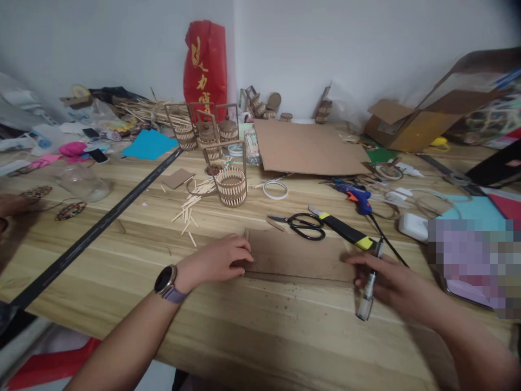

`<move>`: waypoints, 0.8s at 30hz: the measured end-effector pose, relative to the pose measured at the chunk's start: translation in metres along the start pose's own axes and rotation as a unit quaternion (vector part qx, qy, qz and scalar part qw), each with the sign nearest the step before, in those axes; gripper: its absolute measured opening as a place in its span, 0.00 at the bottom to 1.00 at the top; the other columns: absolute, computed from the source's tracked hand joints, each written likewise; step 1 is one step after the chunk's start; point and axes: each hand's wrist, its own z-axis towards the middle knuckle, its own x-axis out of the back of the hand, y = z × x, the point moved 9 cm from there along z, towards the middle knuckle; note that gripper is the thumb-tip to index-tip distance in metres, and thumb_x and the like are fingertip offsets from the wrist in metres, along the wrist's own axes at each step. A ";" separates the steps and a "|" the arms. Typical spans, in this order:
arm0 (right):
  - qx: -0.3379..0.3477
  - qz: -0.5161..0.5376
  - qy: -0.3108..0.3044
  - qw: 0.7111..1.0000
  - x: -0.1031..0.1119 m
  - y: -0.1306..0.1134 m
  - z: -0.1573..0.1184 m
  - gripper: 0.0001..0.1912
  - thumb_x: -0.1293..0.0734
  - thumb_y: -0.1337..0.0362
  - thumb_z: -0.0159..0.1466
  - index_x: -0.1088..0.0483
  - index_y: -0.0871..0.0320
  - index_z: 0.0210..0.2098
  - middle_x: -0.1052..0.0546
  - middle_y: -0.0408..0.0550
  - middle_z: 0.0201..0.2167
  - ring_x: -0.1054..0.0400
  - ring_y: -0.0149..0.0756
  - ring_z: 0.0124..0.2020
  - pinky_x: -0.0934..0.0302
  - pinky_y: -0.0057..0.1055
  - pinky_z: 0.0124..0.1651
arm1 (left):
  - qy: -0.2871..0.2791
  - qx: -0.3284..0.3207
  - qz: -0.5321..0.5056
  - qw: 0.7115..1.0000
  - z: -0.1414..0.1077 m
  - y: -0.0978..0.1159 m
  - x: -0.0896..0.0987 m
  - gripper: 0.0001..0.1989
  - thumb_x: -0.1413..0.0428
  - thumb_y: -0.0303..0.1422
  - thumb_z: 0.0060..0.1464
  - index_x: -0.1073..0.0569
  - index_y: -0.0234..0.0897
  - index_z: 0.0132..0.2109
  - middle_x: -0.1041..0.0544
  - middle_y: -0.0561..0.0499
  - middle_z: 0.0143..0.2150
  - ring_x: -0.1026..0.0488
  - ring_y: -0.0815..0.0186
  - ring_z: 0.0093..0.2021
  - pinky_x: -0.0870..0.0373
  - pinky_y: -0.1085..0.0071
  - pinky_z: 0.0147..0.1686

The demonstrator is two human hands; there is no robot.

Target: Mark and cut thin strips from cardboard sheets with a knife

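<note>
A rectangular piece of brown cardboard (297, 255) lies on the wooden table in front of me. My left hand (222, 258), with a watch on its wrist, has its fingertips on the cardboard's left end, thumb and fingers apart. At the right end, my right hand (378, 274) touches the cardboard with its fingertips and holds a marker (369, 290) between its fingers. Just behind the cardboard lie black-handled scissors (305, 225) and a yellow and black utility knife (345, 229).
A small stick basket (231, 186) and loose sticks (191, 203) are behind my left hand. Farther back are a large cardboard sheet (305, 146) and a blue glue gun (354, 194). Another person's hand (14, 205) is at the far left, beyond a black strip (101, 222).
</note>
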 end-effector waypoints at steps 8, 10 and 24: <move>0.007 0.016 0.001 1.000 -0.002 -0.001 -0.001 0.21 0.37 0.53 0.67 0.26 0.52 0.56 0.21 0.52 0.39 0.23 0.44 0.39 0.28 0.43 0.47 | -0.007 0.005 0.008 1.000 0.001 0.001 -0.002 0.12 0.39 0.26 0.58 0.19 0.38 0.49 0.22 0.44 0.53 0.25 0.57 0.52 0.28 0.61 0.55; 0.009 0.018 -0.011 1.000 -0.004 0.000 -0.001 0.21 0.37 0.53 0.67 0.27 0.52 0.56 0.21 0.52 0.39 0.23 0.44 0.39 0.28 0.44 0.48 | -0.003 0.004 0.004 1.000 0.001 0.001 -0.001 0.11 0.39 0.26 0.58 0.19 0.38 0.48 0.22 0.44 0.53 0.25 0.57 0.52 0.28 0.61 0.55; 0.003 0.010 -0.021 1.000 -0.005 0.001 0.000 0.22 0.36 0.53 0.66 0.27 0.51 0.57 0.22 0.53 0.41 0.24 0.45 0.41 0.28 0.44 0.49 | -0.003 0.008 -0.005 1.000 0.000 -0.001 0.000 0.11 0.38 0.27 0.59 0.19 0.39 0.49 0.22 0.45 0.53 0.24 0.58 0.52 0.28 0.63 0.54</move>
